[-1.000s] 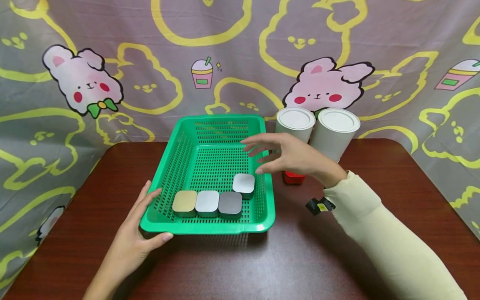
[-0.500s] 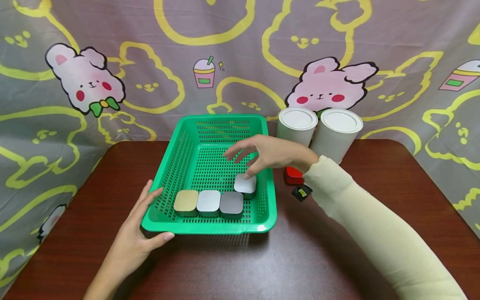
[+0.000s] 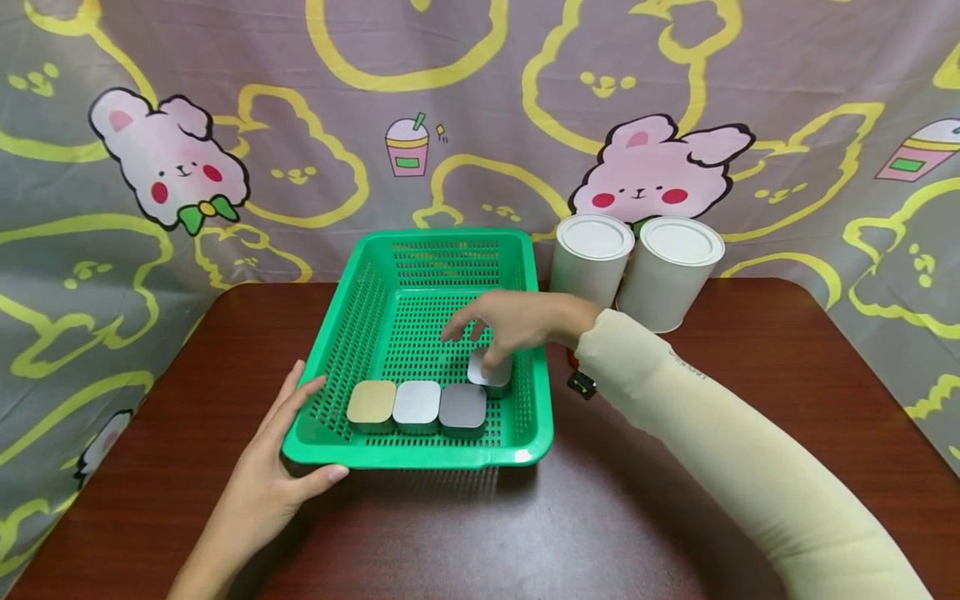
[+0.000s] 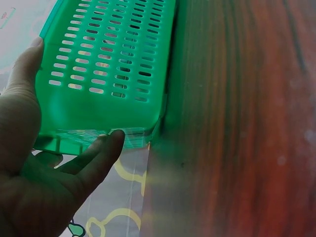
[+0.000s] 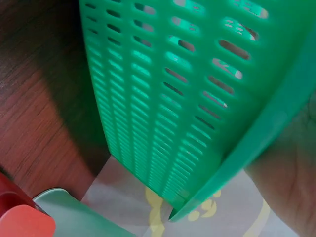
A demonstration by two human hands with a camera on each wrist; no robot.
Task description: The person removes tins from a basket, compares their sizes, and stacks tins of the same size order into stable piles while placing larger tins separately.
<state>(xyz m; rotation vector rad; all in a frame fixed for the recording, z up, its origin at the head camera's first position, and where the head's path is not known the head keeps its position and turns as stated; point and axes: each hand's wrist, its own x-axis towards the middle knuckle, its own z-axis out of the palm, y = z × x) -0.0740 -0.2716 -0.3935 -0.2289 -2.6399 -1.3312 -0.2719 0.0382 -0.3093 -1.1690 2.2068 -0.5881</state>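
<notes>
A green perforated plastic basket [image 3: 420, 457] stands on the table. My left hand [image 3: 258, 471] holds its near left corner, thumb at the front rim and fingers along the side; the left wrist view shows the fingers against the outer wall. My right hand [image 3: 517, 318] reaches over the right rim, fingers loosely bent, the thumb overlapping the top of a silver-lidded square tin [image 3: 502, 377]. Along the basket's near end sit a gold-lidded tin [image 3: 372, 402], another silver-lidded tin [image 3: 417, 402] and a dark grey-lidded tin [image 3: 462, 404]. In the right wrist view the basket wall hides the right fingers.
Two white cylindrical canisters [image 3: 592, 262] stand behind the right arm. A red object [image 5: 27, 222] lies outside the basket, mostly hidden by the sleeve in the head view. The brown wooden table [image 3: 600, 533] ends at a patterned curtain [image 3: 480, 108].
My right hand has moved left and down into the basket, its thumb now over the silver-lidded tin. The left hand and the basket have stayed in place.
</notes>
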